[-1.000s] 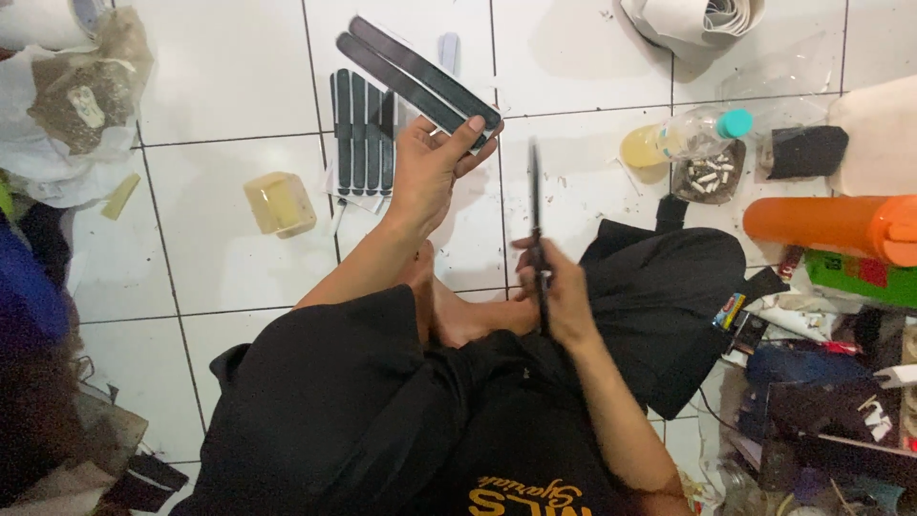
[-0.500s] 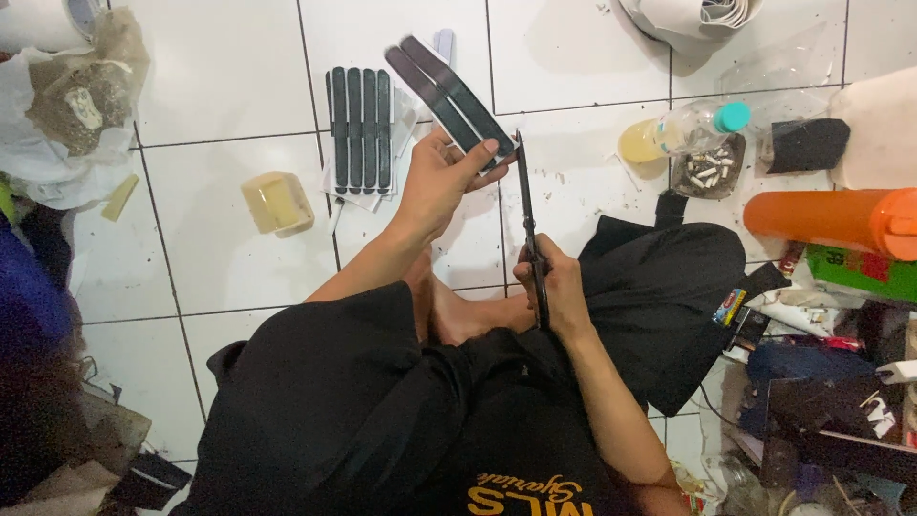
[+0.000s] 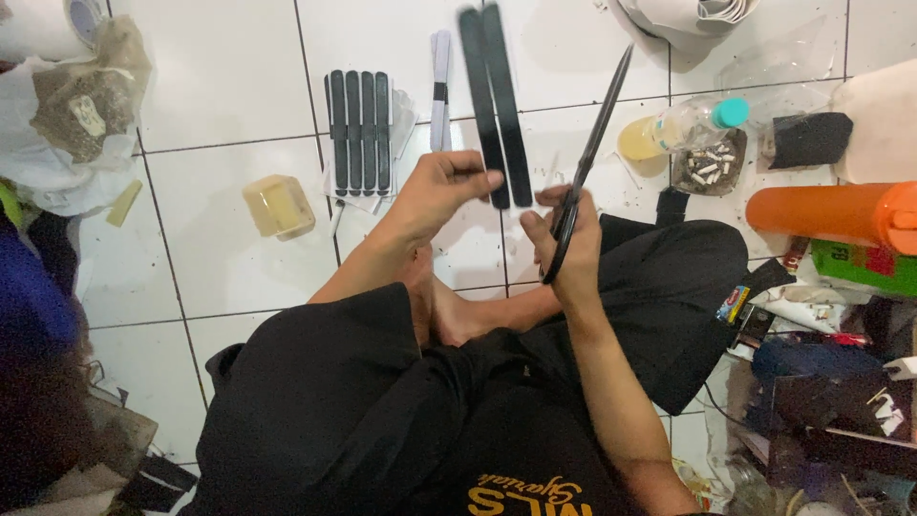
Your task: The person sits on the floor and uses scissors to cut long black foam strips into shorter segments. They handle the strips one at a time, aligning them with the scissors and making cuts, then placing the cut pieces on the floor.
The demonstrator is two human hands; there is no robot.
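My left hand (image 3: 439, 196) pinches the lower ends of two long black strips (image 3: 495, 100), which stand upright side by side over the white tiled floor. My right hand (image 3: 565, 239) grips black scissors (image 3: 594, 143) with the blades closed and pointing up to the right, just right of the strips. On the tiles to the left lies a row of several more black strips (image 3: 359, 132) on a clear wrapper. A white strip with a black band (image 3: 440, 86) lies beside them. I sit cross-legged in black clothes.
A yellowish block (image 3: 278, 205) lies on the floor at left. A clear bottle with a teal cap (image 3: 690, 122), a glass with cigarette butts (image 3: 709, 170), an orange cylinder (image 3: 831, 212) and cluttered boxes crowd the right. Bags (image 3: 67, 115) lie at the upper left.
My left hand swung the two black strips from a leftward tilt to upright and drew them nearer. My right hand rose beside them, and the scissors now tilt up to the right.
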